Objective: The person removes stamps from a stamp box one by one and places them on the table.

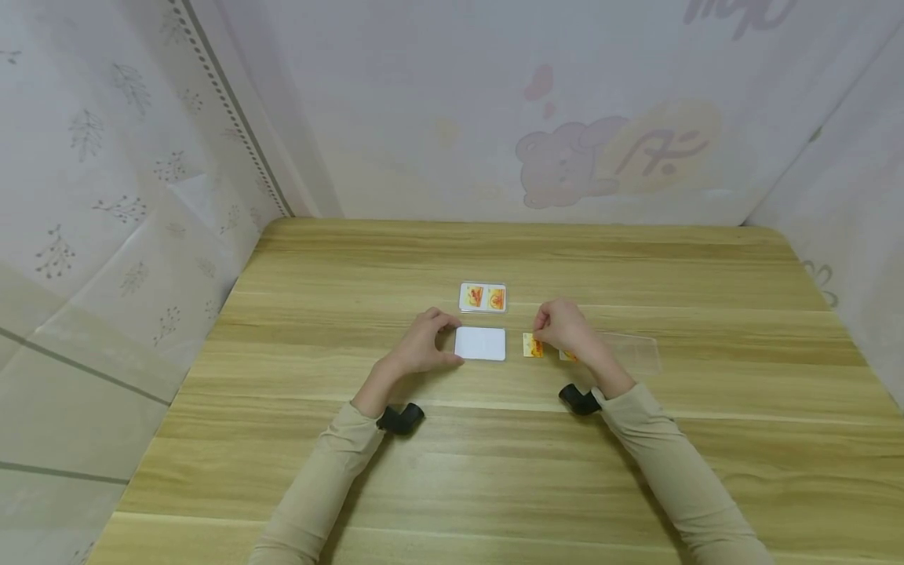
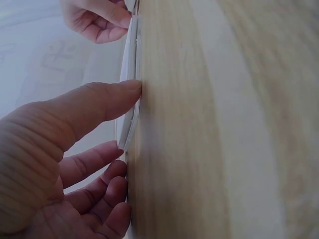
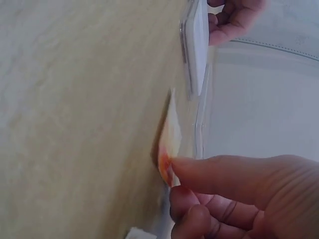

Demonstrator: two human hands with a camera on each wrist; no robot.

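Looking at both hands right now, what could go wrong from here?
The printed card pinched by the right hand looks thin, so it may bend or slip. A second card, partly hidden by that hand, might get brushed aside. The white panel, held at its edges by the left hand, could shift if nudged.

No writing is clearly legible. Faded lettering [image 1: 740,16], cut off by the top edge, marks the pale backdrop [image 1: 395,118]; a large brush-style character [image 1: 660,153] stands beside a printed bear [image 1: 561,161]. Marks on the small yellow-and-white card [image 1: 532,346] are too tiny to read.
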